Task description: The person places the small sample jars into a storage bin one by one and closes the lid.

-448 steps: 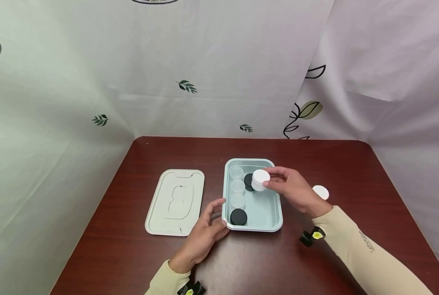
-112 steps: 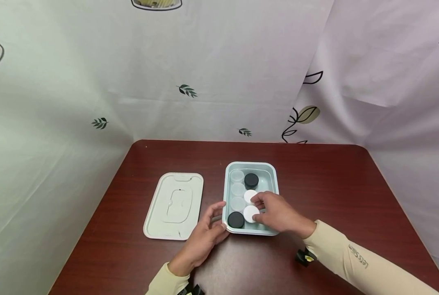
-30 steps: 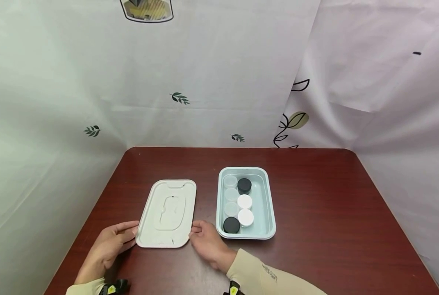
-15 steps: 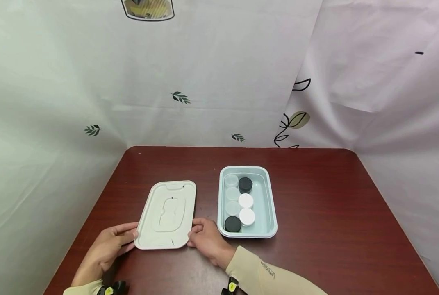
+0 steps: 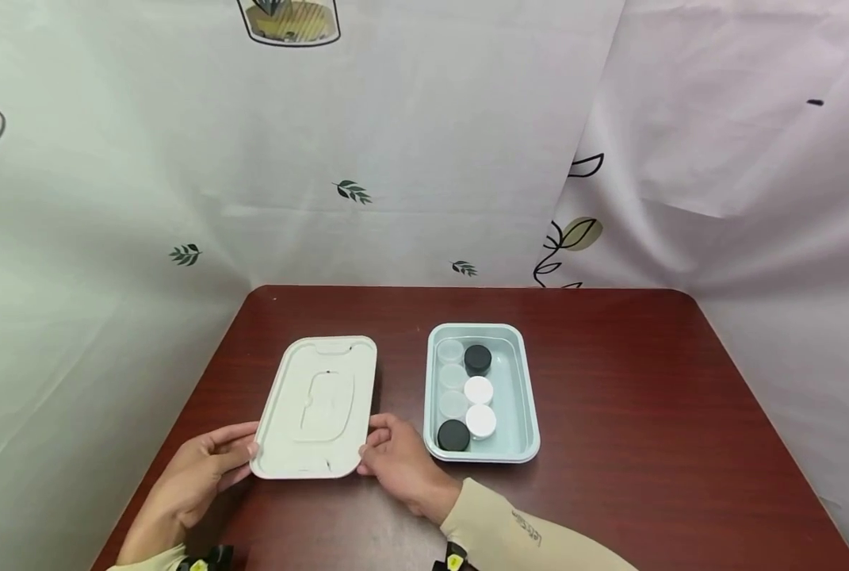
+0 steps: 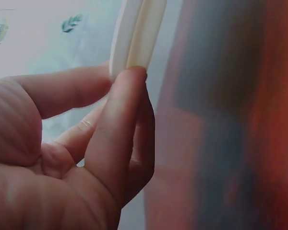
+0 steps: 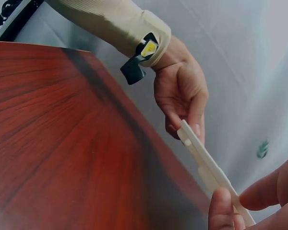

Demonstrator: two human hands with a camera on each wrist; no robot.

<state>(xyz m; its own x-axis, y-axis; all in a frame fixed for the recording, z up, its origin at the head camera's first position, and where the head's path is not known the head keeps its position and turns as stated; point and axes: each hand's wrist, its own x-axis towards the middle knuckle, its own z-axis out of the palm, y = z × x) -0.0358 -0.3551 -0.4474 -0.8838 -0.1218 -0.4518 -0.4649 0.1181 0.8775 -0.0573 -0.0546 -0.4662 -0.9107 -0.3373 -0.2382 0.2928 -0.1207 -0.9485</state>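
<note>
A flat off-white rectangular lid [image 5: 317,408] is pinched at its near end by both hands. My left hand [image 5: 192,480] grips its left edge, and my right hand [image 5: 403,464] its right edge. In the right wrist view, the lid's edge [image 7: 209,167] hangs tilted above the table, between the left hand [image 7: 180,91] and right hand [image 7: 271,201]. The left wrist view shows thumb and fingers pinching the rim. To the right stands a pale blue tray [image 5: 517,444]. Inside are three clear round containers [image 5: 453,377], two black round pieces [image 5: 454,435] and two white ones [image 5: 481,421].
The dark red wooden table [image 5: 609,396] extends to the right of the tray and in front of it. A whitish patterned cloth [image 5: 410,143] hangs behind the table and along its sides. The tray's left wall is close to my right hand.
Earlier, my right hand placed white round pieces in the tray while the left held its rim. Both hands then moved to the lid, which has now risen off the table and shifted slightly left.
</note>
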